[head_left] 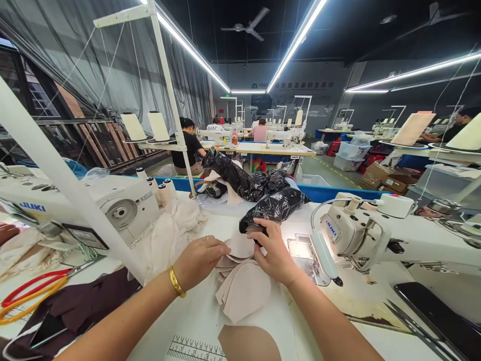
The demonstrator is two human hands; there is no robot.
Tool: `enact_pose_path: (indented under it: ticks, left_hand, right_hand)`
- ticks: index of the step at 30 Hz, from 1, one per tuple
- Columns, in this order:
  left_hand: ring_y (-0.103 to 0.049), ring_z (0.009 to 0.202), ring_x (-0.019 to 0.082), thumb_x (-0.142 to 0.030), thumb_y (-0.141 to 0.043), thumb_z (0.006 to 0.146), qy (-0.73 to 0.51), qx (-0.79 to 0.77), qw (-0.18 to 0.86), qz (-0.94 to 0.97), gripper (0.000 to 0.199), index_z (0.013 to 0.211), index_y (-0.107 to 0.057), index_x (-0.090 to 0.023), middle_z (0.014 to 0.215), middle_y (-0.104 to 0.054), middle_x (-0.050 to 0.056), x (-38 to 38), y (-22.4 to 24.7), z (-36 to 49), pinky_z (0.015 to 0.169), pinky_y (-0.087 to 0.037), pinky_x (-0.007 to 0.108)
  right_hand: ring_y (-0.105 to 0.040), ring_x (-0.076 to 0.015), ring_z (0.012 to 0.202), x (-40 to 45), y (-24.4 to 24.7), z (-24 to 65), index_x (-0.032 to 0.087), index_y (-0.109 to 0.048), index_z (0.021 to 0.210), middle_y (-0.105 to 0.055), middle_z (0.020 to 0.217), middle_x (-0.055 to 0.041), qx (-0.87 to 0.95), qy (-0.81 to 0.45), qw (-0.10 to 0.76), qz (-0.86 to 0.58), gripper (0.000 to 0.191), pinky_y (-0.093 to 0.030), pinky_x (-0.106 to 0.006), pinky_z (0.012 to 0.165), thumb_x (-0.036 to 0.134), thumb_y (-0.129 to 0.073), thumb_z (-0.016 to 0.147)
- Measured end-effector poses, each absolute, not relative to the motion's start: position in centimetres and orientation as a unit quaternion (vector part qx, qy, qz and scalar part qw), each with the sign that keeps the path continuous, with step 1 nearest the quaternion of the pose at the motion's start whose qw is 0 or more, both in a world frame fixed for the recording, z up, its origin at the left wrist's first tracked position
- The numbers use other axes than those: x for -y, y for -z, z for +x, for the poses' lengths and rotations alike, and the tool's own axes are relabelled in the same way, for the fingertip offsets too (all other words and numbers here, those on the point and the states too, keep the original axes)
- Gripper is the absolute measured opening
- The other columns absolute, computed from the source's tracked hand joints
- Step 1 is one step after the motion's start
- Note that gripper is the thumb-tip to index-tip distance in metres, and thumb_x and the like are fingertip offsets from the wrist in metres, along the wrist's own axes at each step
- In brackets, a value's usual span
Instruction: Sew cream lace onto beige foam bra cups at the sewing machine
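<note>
A stack of pale beige cut fabric pieces (246,291) lies fanned out on the white table between my hands. My left hand (201,260), with a gold bracelet and a ring, pinches the left edge of an upper beige piece. At the mouth of a crumpled black plastic bag (281,204), my right hand (276,253) has its fingers curved and apart. Its fingertips touch the bag's rim and its thumb is beside the stack. Nearer to me lies a darker taupe piece (248,343). What is inside the bag is mostly hidden.
A JUKI sewing machine (361,230) stands at right, with a phone (439,311) and tweezers (417,326) before it. Another machine (112,205), cream ruffled fabric (173,230), red-and-orange-handled scissors (37,293) and dark cloth (86,306) are left. People sit at machines beyond.
</note>
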State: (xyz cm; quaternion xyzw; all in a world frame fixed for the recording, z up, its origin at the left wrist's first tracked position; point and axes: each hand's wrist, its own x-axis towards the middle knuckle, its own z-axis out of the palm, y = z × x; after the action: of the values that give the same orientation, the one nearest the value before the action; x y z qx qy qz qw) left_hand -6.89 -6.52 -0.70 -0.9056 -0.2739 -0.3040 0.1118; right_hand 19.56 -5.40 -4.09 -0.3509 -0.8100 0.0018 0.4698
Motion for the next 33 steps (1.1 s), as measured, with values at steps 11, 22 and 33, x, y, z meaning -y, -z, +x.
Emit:
enact_pose_path:
  ticks: [11,22,33]
  left_hand:
    - [-0.068,0.069,0.012,-0.016,-0.058,0.095,0.413,0.382,0.009,-0.827,0.021,0.097,-0.078,-0.022,0.088,-0.080,-0.001,5.0,-2.0,-4.7,0.063,-0.054,0.023]
    - [-0.075,0.086,0.016,-0.012,-0.057,0.097,0.455,0.324,0.063,-0.827,0.020,0.099,-0.075,-0.021,0.094,-0.080,0.001,4.4,-2.8,-2.9,0.079,-0.059,0.028]
    - [-0.068,0.094,0.019,-0.023,-0.067,0.092,0.394,0.344,0.012,-0.852,0.033,0.124,-0.061,-0.021,0.114,-0.071,0.006,6.4,-2.1,-3.3,0.081,-0.059,0.031]
  right_hand:
    - [-0.045,-0.0347,0.137,4.8,4.6,20.2,0.024,-0.064,0.116,-0.053,0.130,-0.0140,0.792,-0.018,0.481,-0.375,0.036,-0.046,-0.059,0.107,0.006,-0.052,0.087]
    - [-0.049,-0.0348,0.134,4.3,5.0,20.6,0.024,-0.067,0.114,-0.054,0.130,-0.0144,0.778,-0.018,0.489,-0.394,0.031,-0.050,-0.057,0.103,0.009,-0.052,0.091]
    - [-0.050,-0.0343,0.128,4.3,4.8,20.6,0.023,-0.066,0.094,-0.055,0.133,-0.0150,0.787,0.011,0.475,-0.393,0.013,-0.050,-0.058,0.100,0.013,-0.058,0.095]
